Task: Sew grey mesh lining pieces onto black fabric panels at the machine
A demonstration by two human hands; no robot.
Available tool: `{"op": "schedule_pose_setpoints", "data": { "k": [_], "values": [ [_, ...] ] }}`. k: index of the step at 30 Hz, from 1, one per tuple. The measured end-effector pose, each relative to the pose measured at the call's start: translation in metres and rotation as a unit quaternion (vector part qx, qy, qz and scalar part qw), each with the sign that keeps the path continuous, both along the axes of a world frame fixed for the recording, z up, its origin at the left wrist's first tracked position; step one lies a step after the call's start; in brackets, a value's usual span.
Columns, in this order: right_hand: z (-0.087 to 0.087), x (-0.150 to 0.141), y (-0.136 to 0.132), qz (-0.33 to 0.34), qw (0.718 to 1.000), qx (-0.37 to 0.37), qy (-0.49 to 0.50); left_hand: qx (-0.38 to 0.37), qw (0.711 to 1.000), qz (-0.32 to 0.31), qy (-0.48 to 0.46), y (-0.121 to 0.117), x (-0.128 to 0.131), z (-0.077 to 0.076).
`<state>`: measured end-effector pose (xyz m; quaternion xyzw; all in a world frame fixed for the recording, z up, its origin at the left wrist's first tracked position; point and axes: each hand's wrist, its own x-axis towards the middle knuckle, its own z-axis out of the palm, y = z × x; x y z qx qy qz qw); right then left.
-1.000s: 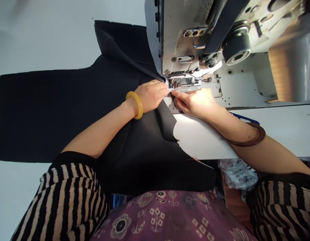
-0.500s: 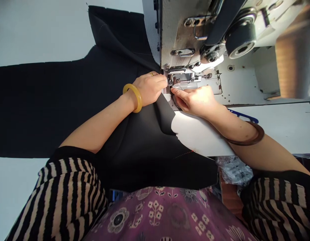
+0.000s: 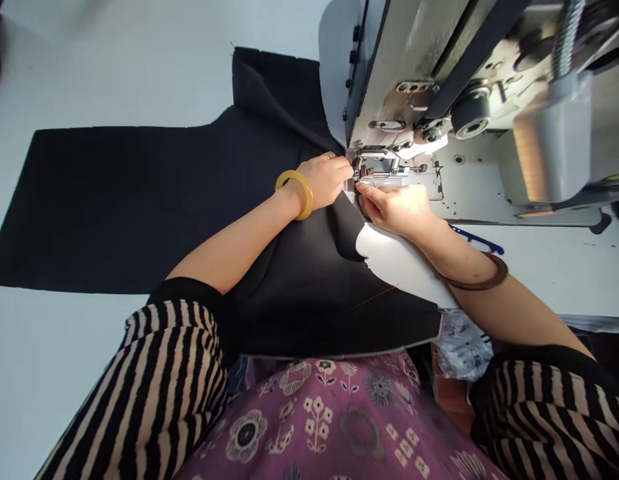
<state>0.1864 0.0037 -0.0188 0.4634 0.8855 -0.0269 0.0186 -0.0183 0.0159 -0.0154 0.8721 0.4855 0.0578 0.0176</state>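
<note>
A large piece of black fabric (image 3: 154, 200) spreads over the white table and runs under the presser foot (image 3: 362, 172) of a sewing machine (image 3: 389, 73). My left hand (image 3: 325, 179), wearing a yellow bangle (image 3: 302, 193), presses the fabric just left of the foot with its fingers drawn together and bent. On the near right side of the foot, my right hand (image 3: 397, 205) is closed in a pinch at the fabric's edge. Its index fingertip almost touches the foot; the thumb is partly hidden beneath. A red stitched line (image 3: 377, 295) shows on the fabric closer to me.
A blue flat tool (image 3: 477, 240) lies beyond my right forearm, beside the machine bed (image 3: 474, 193). A lamp-like part (image 3: 564, 140) hangs over the bed. Below the table edge is a crumpled clear plastic bag (image 3: 462, 347).
The whole view has shifted, so fabric and hands appear further right and more of the fabric's left end shows. Both hands keep nearly the same place beside the presser foot.
</note>
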Motion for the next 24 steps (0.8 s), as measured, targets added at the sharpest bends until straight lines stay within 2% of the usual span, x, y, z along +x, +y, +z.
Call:
{"op": "schedule_pose_setpoints", "data": {
  "k": [4,8,11,14,17,19,21,24],
  "values": [
    [0.004,-0.001,0.003,-0.006,1.0,-0.014,0.013,-0.02,1.0,0.021,0.009,-0.001,0.007,0.004],
    [0.017,-0.001,0.002,-0.017,0.998,-0.049,0.027,-0.038,0.998,0.046,0.005,-0.011,0.011,0.007],
    [0.026,-0.001,-0.014,-0.022,0.994,-0.096,0.055,-0.023,0.997,0.078,-0.005,-0.036,0.01,0.007],
    [0.028,-0.002,-0.036,0.004,0.984,-0.154,0.085,-0.029,0.995,0.095,-0.007,-0.07,0.004,0.008],
    [0.028,-0.005,-0.048,0.037,0.981,-0.165,0.093,-0.028,0.99,0.132,-0.049,-0.096,-0.005,0.008],
    [0.031,-0.011,-0.047,0.036,0.98,-0.163,0.104,-0.003,0.982,0.167,-0.088,-0.104,-0.012,0.009],
    [0.037,-0.021,-0.038,0.011,0.978,-0.167,0.129,0.012,0.976,0.188,-0.105,-0.105,-0.018,0.008],
    [0.047,-0.047,-0.019,-0.07,0.974,-0.16,0.141,-0.012,0.983,0.166,-0.081,-0.099,-0.023,0.007]
  ]
}}
